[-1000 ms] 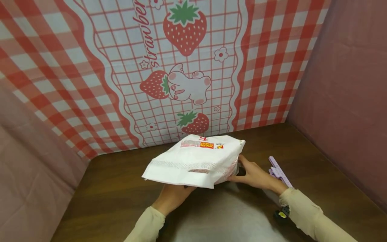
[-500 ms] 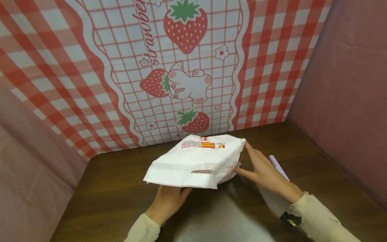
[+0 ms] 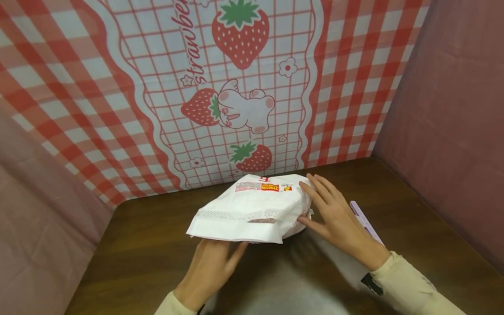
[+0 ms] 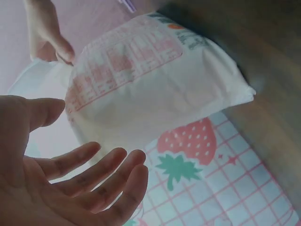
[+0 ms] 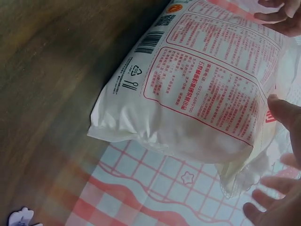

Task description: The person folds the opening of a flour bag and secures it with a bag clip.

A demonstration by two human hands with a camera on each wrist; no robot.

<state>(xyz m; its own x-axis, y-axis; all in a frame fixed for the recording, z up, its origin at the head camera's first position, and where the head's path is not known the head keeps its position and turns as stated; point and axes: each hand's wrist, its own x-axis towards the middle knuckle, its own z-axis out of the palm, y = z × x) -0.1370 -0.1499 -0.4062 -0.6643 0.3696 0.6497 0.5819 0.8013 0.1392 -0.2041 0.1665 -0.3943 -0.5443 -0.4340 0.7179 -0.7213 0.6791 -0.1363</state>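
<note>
Bag: white, printed in red, between the two hands at the table's middle (image 3: 236, 204)
Left hand: at the bag's near edge, fingertips hidden from the head view; the left wrist view shows fingers apart and loosely bent, grasping nothing (image 3: 206, 271)
Right hand: at the bag's right end, fingers extended and spread, released, the tips over its surface; firm contact cannot be told (image 3: 334, 218)
Ruler: purple, on the table just beyond the right hand, partly covered by it (image 3: 367, 224)
Table: brown wood (image 3: 149, 236)
Cloth: red check with strawberries, hanging behind the bag (image 3: 346, 87)
Sleeves: cream (image 3: 413, 284)
</note>
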